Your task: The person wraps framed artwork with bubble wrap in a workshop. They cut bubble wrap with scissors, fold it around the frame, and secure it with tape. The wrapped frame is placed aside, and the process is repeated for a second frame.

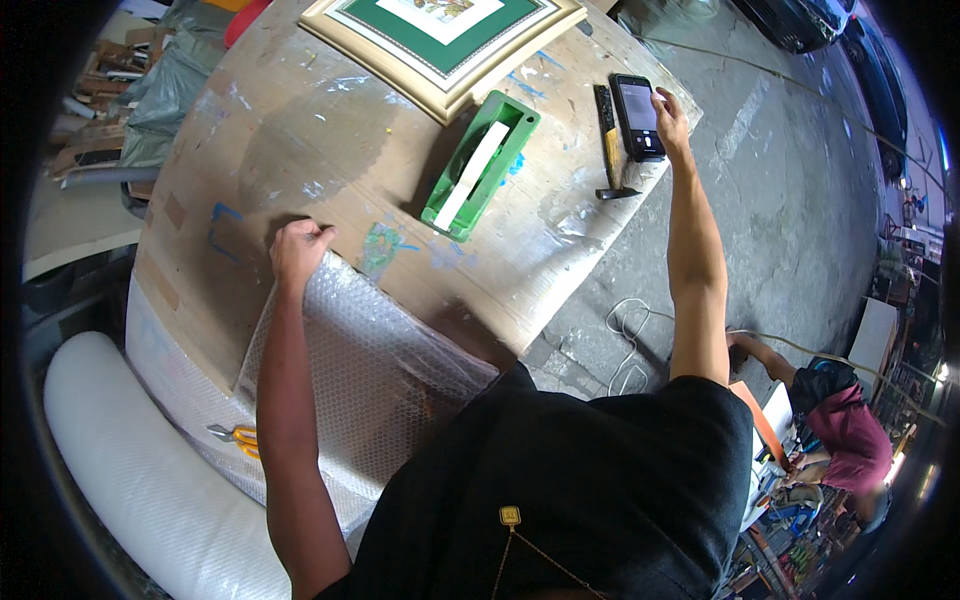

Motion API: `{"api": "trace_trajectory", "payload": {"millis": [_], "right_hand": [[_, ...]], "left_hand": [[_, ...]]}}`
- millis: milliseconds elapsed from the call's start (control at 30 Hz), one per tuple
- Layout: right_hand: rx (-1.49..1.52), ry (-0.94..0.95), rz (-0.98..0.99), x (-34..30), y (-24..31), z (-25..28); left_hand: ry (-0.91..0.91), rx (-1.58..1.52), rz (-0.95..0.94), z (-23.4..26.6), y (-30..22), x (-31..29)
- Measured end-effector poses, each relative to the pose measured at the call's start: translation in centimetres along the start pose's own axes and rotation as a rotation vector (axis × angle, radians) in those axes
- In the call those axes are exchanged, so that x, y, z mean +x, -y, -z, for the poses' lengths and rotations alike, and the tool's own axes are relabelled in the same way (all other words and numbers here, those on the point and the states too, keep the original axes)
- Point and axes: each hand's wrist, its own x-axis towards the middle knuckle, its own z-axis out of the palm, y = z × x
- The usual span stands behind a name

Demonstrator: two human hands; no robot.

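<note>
Right hand (pixel 673 120), phone (pixel 636 112) by table edge (pixel 578 255)

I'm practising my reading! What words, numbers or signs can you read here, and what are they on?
I can't read any clearly.
Phone: the marks on its screen are too small.
Pendant: its mark is too small.

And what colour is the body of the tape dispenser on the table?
The tape dispenser has a green body, seen best in the head view.
</note>
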Motion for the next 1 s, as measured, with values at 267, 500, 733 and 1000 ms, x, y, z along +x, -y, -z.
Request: {"api": "trace_trajectory", "payload": {"millis": [267,500,733,1000], "right_hand": [[0.216,-0.053,-0.15,1.1,-1.3,-0.4],[0.26,-0.031,-0.277,1.5,-1.3,-0.5],[0.15,-0.086,-0.21,1.3,-0.9,-0.8],[0.109,-0.074,-0.21,1.7,-1.8,-0.9]], "left_hand": [[0.013,0.0,0.016,-0.3,0.6,0.3],[-0.006,0.015,-0.031,-0.7,1.1,0.5],[0.012,0.009,-0.009,-0.9,1.2,0.6],[0.031,0.01,-0.005,-0.5,0.9,0.6]]}}
